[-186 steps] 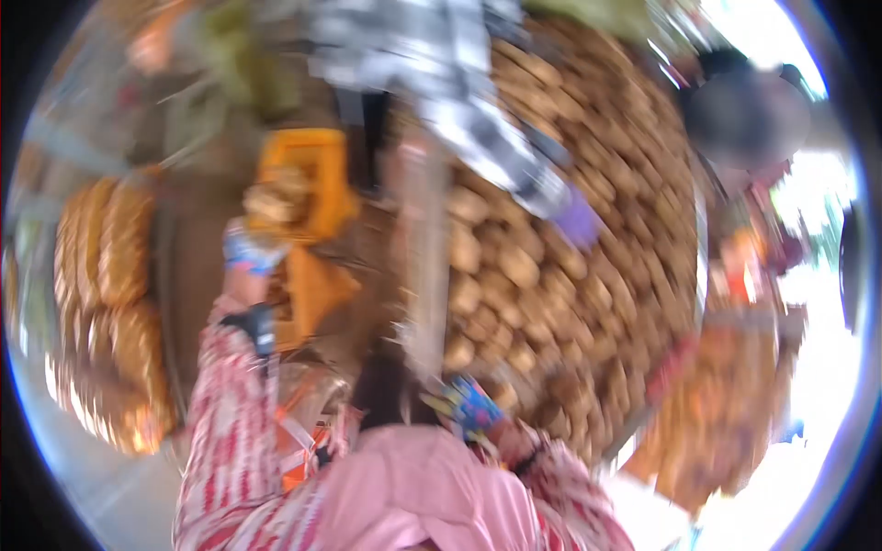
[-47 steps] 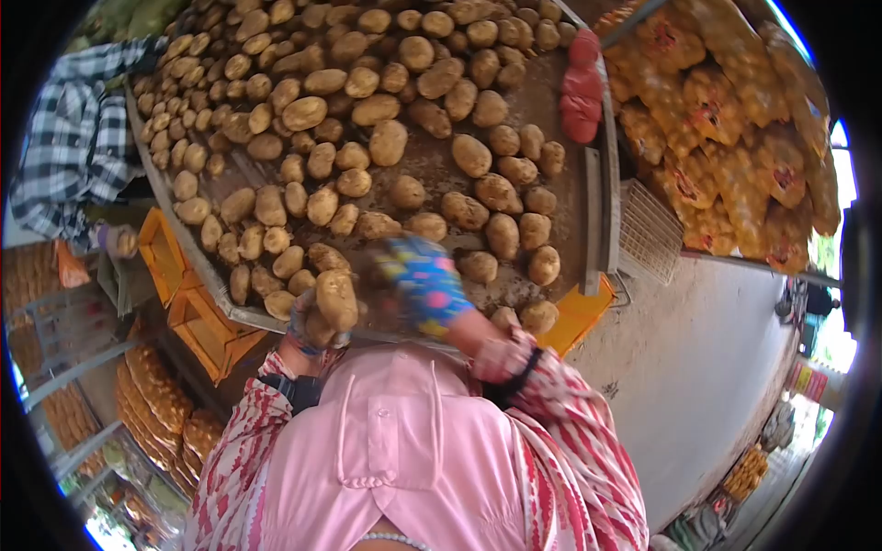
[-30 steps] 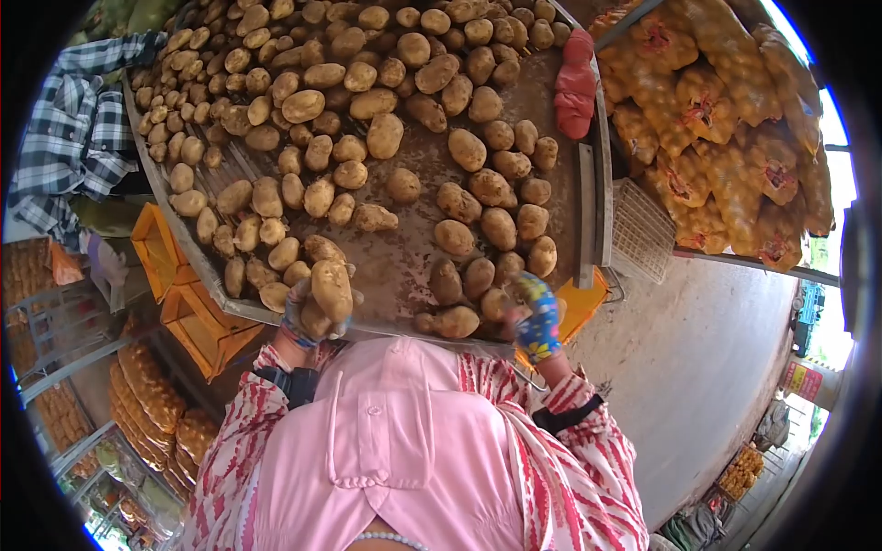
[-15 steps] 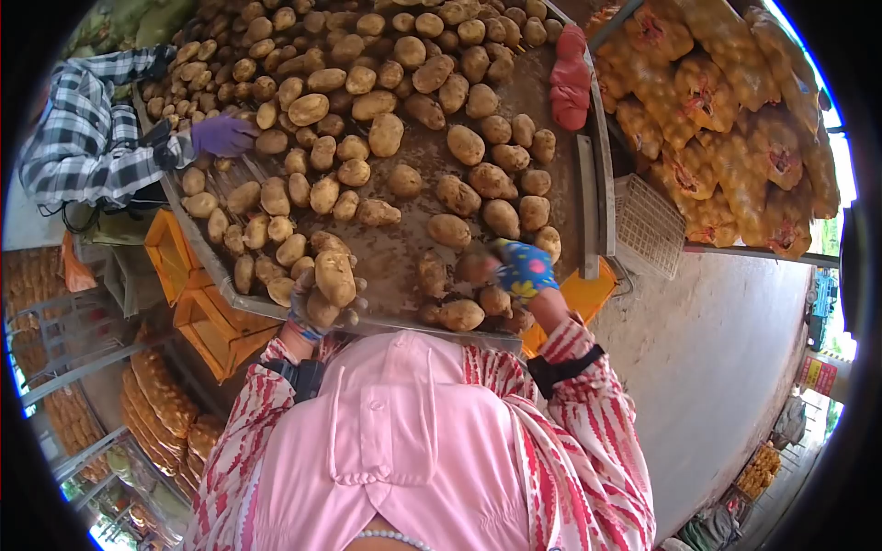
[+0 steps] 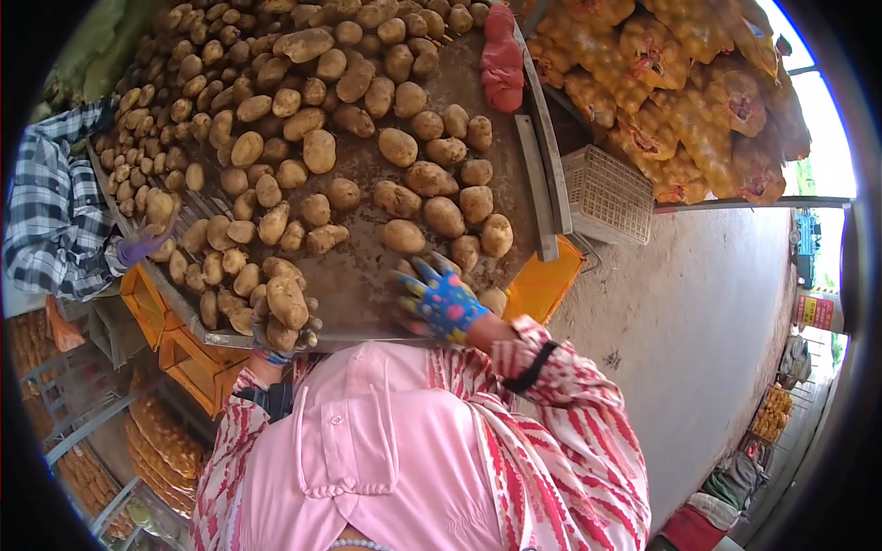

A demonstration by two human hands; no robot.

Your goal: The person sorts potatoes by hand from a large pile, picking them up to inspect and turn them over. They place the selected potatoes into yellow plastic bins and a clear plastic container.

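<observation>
Many potatoes (image 5: 320, 151) of mixed sizes lie on a brown, dirt-marked sorting table (image 5: 354, 285). At the table's near edge, my left hand (image 5: 276, 332), in a patterned glove, is wrapped round potatoes (image 5: 287, 303), one stacked above another. Palm down over the near part of the table, my right hand (image 5: 445, 301) wears a blue glove with coloured dots. Its fingers are spread, and no potato shows in them. Close to its fingertips are a potato (image 5: 404, 236) and a few more along the right side.
A co-worker's purple-gloved hand (image 5: 142, 246) is at the table's left edge. Orange crates (image 5: 197, 360) stand below the near left edge, another orange crate (image 5: 544, 292) at the right. A white crate (image 5: 608, 195) and net bags of potatoes (image 5: 680, 101) are beyond the right edge.
My right hand has moved left and opened; potatoes formerly around it at the near edge are gone from there. The co-worker's hand has drawn back toward the edge. The view has shifted right.
</observation>
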